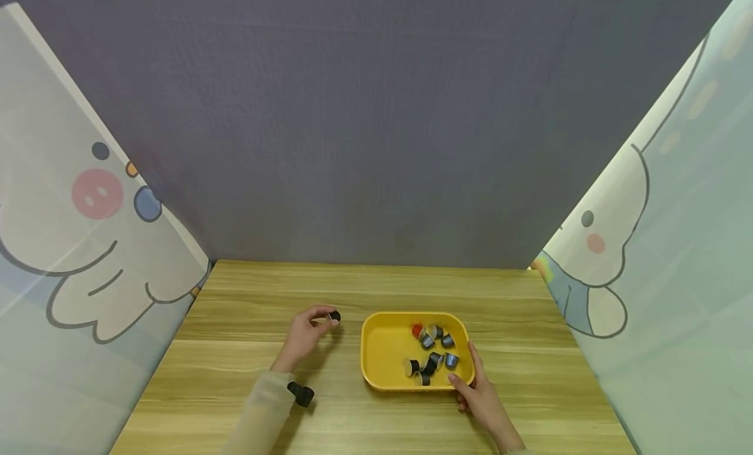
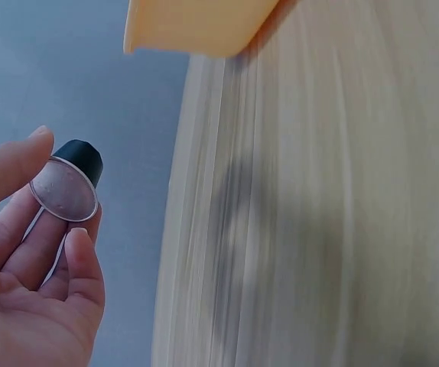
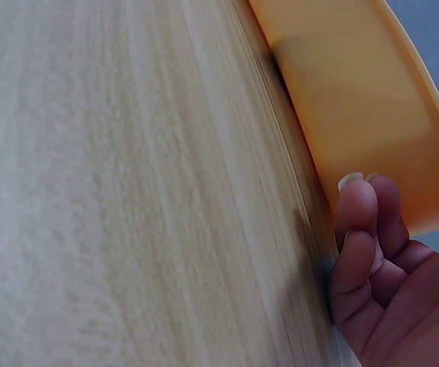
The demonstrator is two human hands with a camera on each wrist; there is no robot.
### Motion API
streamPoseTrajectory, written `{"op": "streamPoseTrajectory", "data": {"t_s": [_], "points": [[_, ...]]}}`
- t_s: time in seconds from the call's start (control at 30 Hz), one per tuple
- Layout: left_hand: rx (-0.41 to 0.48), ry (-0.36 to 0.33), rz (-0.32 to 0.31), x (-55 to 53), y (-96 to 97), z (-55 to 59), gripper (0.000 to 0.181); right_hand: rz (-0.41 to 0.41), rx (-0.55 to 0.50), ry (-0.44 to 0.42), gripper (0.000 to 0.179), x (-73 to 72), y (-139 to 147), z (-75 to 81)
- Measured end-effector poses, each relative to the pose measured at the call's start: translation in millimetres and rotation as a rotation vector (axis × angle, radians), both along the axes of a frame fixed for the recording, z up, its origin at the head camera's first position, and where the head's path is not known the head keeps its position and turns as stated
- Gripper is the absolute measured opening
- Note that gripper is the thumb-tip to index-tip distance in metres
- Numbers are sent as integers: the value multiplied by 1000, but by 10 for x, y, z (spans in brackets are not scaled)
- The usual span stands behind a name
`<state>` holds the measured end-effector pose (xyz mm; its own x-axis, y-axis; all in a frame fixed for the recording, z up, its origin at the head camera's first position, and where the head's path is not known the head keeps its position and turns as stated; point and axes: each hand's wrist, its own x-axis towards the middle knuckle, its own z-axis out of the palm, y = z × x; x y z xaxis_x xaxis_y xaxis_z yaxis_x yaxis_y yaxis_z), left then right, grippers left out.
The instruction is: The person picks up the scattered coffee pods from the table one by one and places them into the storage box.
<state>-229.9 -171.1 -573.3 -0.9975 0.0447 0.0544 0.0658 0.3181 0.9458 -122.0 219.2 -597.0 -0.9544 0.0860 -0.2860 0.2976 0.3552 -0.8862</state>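
My left hand [image 1: 304,337] pinches a dark coffee capsule [image 2: 80,162] between thumb and fingers, above the table left of the yellow tray [image 1: 376,383]. In the left wrist view the capsule's silvery foil lid faces the camera and its dark green-black cup points away. My right hand [image 1: 482,397] grips the tray at its near right corner, thumb over the rim, with curled fingers [image 3: 356,206] against the outer wall. Several capsules lie in the tray's right half: a red one [image 1: 417,331], blue-grey ones [image 1: 451,360] and black ones [image 1: 414,367].
The wood-grain table [image 1: 265,291] runs back to a grey wall [image 1: 365,148]. Panels with cartoon animals [image 1: 100,246] stand along both sides. A black strap device [image 1: 301,394] sits on the left wrist over a pale sleeve [image 1: 261,409].
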Motion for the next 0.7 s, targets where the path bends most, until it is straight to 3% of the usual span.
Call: {"op": "streamPoseTrajectory", "data": {"t_s": [0.43,0.7], "points": [[61,17,-89,118,203,40,28,-7,5,5,90,-13,5,-31],[27,34,-144,195,334,-17,26,-12,8,0,90,-7,1,-28]]}}
